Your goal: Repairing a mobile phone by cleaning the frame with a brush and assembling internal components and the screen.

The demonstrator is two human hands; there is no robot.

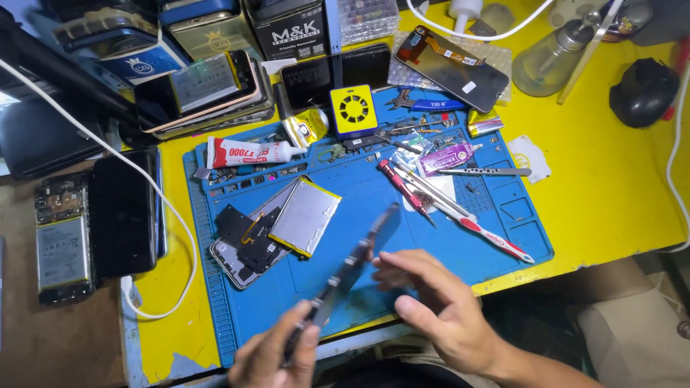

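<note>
Held thing: a dark phone frame (359, 260), blurred, above the near edge of the blue work mat (374, 194).
Long axis: from near-left up to far-right.
My left hand (277, 356): fingers closed around the frame's lower end.
My right hand (431, 302): just right of the frame, fingers spread, fingertips at its middle; contact unclear.
Nearer hand: left, already gripping.

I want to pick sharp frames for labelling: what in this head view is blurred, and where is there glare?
Head view: the left hand, the right hand and the dark phone frame between them are smeared by motion blur; the blue mat, the battery and the glue tube are sharp; soft glare on the dark screens at left; lighting is even, shadows faint.
</note>
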